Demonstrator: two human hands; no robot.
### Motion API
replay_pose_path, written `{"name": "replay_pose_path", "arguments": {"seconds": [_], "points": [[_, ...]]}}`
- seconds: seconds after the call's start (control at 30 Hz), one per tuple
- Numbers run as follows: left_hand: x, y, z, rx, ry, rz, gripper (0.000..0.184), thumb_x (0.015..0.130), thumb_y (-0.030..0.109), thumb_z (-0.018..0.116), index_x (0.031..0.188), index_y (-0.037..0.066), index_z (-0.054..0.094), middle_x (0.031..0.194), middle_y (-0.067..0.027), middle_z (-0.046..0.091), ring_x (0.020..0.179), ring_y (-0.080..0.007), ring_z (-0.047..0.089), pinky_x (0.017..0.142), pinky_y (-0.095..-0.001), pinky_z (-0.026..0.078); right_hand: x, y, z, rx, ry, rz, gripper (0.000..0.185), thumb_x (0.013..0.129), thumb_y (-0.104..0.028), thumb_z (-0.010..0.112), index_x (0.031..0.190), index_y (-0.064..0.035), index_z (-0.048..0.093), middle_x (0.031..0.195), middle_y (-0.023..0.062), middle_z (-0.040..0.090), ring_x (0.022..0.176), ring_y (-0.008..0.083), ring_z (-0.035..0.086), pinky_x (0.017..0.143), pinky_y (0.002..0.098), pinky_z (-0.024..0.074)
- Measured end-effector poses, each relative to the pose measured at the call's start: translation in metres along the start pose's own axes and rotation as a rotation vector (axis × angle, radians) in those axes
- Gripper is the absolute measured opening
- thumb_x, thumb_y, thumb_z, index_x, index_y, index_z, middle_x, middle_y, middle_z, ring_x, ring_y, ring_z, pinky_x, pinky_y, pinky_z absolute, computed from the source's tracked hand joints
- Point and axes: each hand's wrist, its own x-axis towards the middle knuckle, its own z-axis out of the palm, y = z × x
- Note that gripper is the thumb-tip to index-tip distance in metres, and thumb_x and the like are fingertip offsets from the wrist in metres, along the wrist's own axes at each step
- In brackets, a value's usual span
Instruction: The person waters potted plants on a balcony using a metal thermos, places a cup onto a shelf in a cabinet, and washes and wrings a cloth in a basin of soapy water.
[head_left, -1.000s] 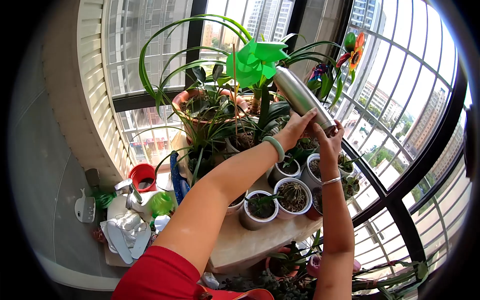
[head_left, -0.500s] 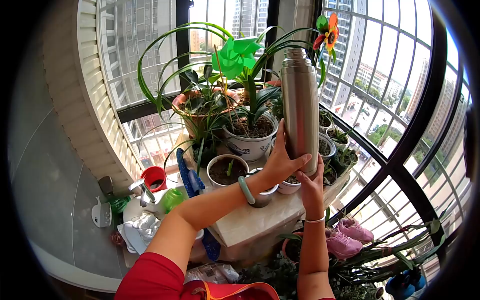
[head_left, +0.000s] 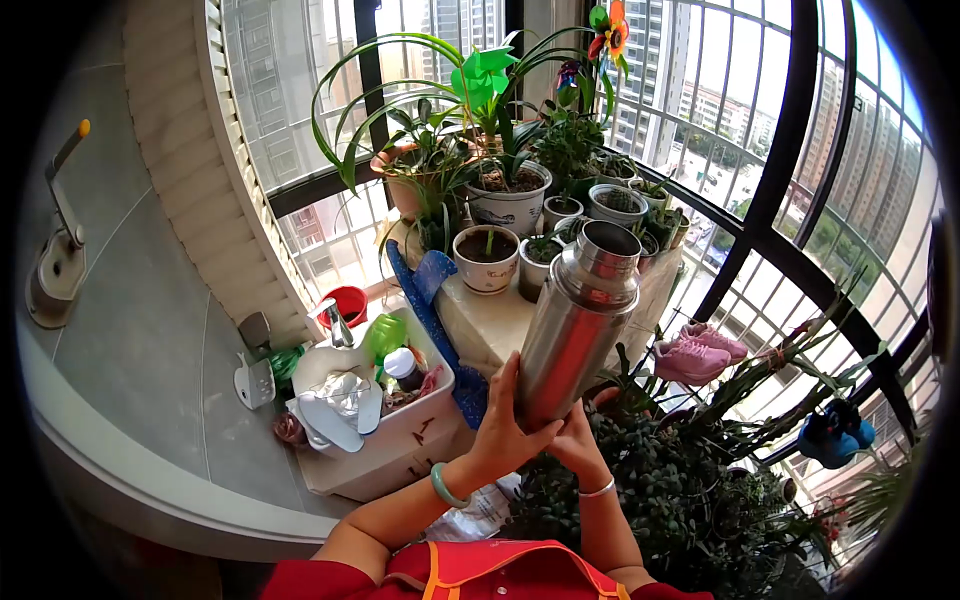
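A stainless steel thermos flask [head_left: 572, 345] without a lid is held in front of my chest, tilted with its open mouth up and to the right. My left hand [head_left: 507, 432], with a green bangle on the wrist, is closed around the flask's lower left side. Near the base, my right hand [head_left: 578, 445] grips it from the right and below; its fingers are partly hidden behind the steel. Just beyond the flask stand a white pot with a small sprout [head_left: 487, 258] and a larger white patterned pot [head_left: 510, 205].
Several potted plants crowd the stand [head_left: 482, 318] by the barred windows. At left, a white sink [head_left: 425, 410] holds a bottle, cloth and other items, with a red cup [head_left: 345, 305] behind. Dark foliage [head_left: 660, 480] and pink shoes [head_left: 695, 355] are at right.
Both hands have brought the thermos down and closer to my body, away from above the pots. Its mouth now shows, and the view has shifted to include more of the sink.
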Motion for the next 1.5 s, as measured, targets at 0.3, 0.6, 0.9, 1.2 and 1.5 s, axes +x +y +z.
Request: {"name": "replay_pose_path", "arguments": {"seconds": [0.3,0.6,0.9,1.2,1.5], "points": [[-0.138,0.044,-0.005,-0.078,-0.006,-0.114,0.104,0.067,0.014,0.075,0.138,0.001,0.001,0.130,-0.0235,0.027,0.119,-0.0357,0.036,0.097,-0.0433,0.033,-0.139,-0.011,0.062,0.038,0.050,0.060,0.082,0.073,-0.005,0.071,0.137,-0.0049,0.020,0.130,0.0089,0.038,0.118,0.0167,0.040,0.095,0.0314,0.0370],[-0.219,0.122,0.021,-0.205,-0.207,-0.009,0.101,0.072,0.013,0.071,0.138,0.002,-0.005,0.129,-0.0275,0.032,0.116,-0.0356,0.043,0.093,-0.0421,0.038,-0.266,-0.030,0.074,0.001,0.194,-0.066,0.083,0.072,-0.005,0.071,0.137,-0.0044,0.019,0.130,0.0091,0.038,0.118,0.0175,0.039,0.097,0.0313,0.0346],[-0.337,0.198,0.087,-0.430,-0.537,0.002,0.104,0.071,0.004,0.070,0.137,0.006,-0.011,0.128,-0.0229,0.032,0.116,-0.0316,0.043,0.090,-0.0422,0.040,-0.460,-0.054,0.094,-0.112,0.529,-0.214,0.088,0.072,-0.006,0.072,0.139,-0.0064,0.015,0.134,0.0095,0.034,0.122,0.0188,0.035,0.100,0.0327,0.0317],[-0.423,0.258,0.130,-0.611,-0.942,0.083,0.103,0.074,-0.001,0.066,0.138,0.008,-0.014,0.132,-0.0214,0.028,0.117,-0.0288,0.043,0.093,-0.0385,0.039,-0.606,-0.061,0.138,-0.414,0.973,-0.040,0.083,0.072,-0.012,0.074,0.135,-0.0046,0.019,0.126,0.0135,0.042,0.113,0.0219,0.046,0.091,0.0343,0.0425],[-0.445,0.283,0.171,-0.670,-1.136,0.201,0.102,0.068,0.017,0.074,0.141,0.006,0.003,0.139,-0.0205,0.022,0.127,-0.0378,0.025,0.103,-0.0433,0.027,-0.642,-0.081,0.159,-0.135,1.338,-0.262,0.069,0.078,-0.005,0.065,0.132,-0.0059,0.022,0.119,0.0130,0.044,0.099,0.0242,0.054,0.076,0.0337,0.0533]]}}
